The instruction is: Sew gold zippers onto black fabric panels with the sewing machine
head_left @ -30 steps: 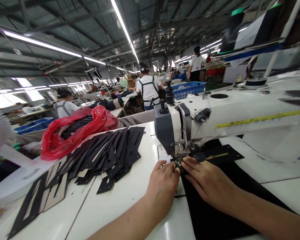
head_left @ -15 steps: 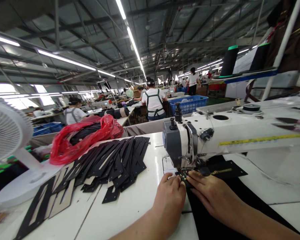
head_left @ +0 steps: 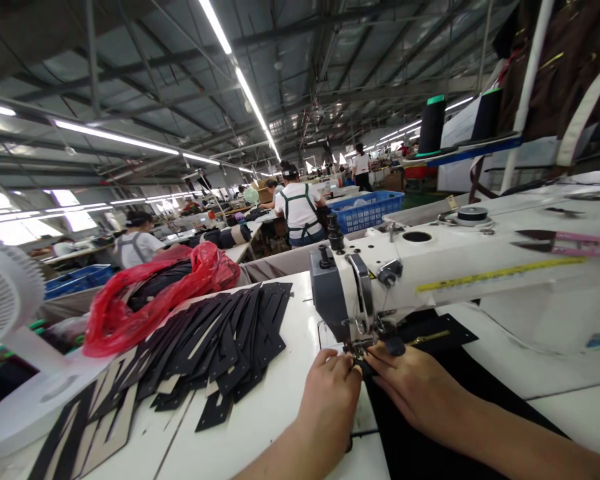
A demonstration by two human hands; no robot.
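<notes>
A white and grey sewing machine stands over the work, its presser foot just beyond my fingertips. My left hand is curled at the near left of the foot, fingertips closed on the edge of a black fabric piece. From the right, my right hand presses on the same fabric with its fingers together, close to the needle. A black panel with a gold zipper lies beneath the machine arm, beyond that hand. Where the fingertips meet the fabric is mostly hidden.
Left on the table lies a fanned pile of black frame-shaped pieces, with a red plastic bag behind. A white fan stands far left. Pink-handled snips lie on the machine. People and a blue crate are beyond.
The whole view has shifted, so the machine and both hands appear slightly further left and the table lower. Both hands stay at the presser foot on the fabric.
</notes>
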